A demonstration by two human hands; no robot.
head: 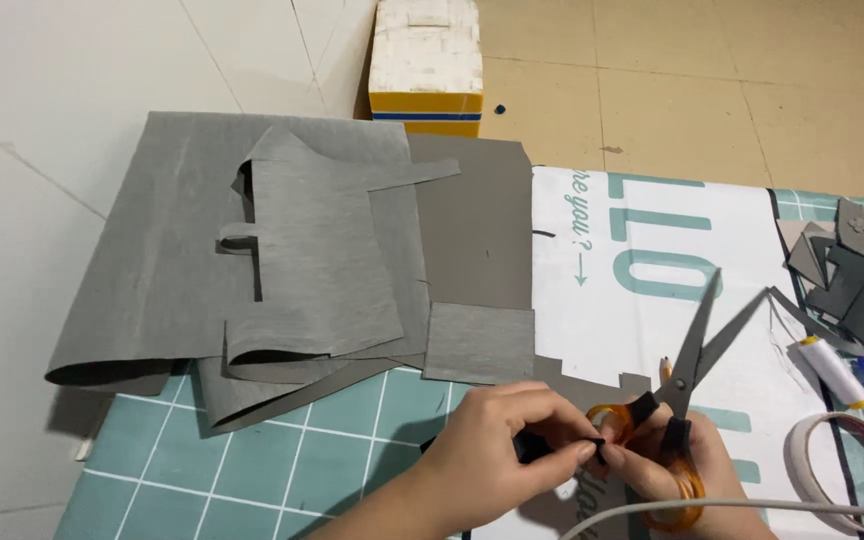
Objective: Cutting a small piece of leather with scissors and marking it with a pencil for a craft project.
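Small black piece (532, 445) sits at 6 o'clock, bottom centre, over the green cutting mat (252, 450). Left hand (497, 450) pinches it tight at the fingertips. Right hand (677, 465) is closed through the orange handles of the scissors (692, 375), blades spread wide toward 1 o'clock. Grey fabric sheets (292, 260) at 10 o'clock. White thread spool (832, 370) and tape roll (842, 480) at 3 o'clock.

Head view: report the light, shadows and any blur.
Head view: even, soft light with no glare; the grey fabric throws a dark shadow under its folded left edge; the scissors and both hands, left and right, are sharp; the white cable at the bottom edge looks soft.
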